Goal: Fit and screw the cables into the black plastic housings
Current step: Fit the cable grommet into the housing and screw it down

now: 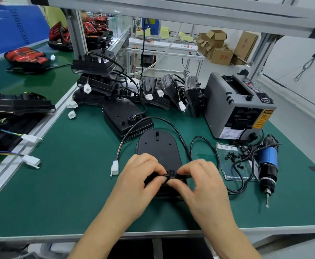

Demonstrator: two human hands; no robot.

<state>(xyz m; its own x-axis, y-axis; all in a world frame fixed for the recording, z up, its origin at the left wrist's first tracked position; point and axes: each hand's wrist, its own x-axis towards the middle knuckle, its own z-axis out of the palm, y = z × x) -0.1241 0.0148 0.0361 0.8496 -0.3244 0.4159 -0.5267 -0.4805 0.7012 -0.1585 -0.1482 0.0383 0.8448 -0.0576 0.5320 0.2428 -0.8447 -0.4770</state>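
Black housing (158,148) lies flat mid-mat (78,174). Left hand (139,176) and right hand (199,180) meet at its 6 o'clock edge, both pinching the cable (173,128). Open cardboard boxes (216,45) at 1 o'clock, contents hidden.

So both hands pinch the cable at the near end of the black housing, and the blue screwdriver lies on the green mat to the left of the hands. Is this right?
Not quite: the head view shows the blue screwdriver on the green mat to the right of the hands. The left hand and right hand pinch the cable at the near end of the black housing.
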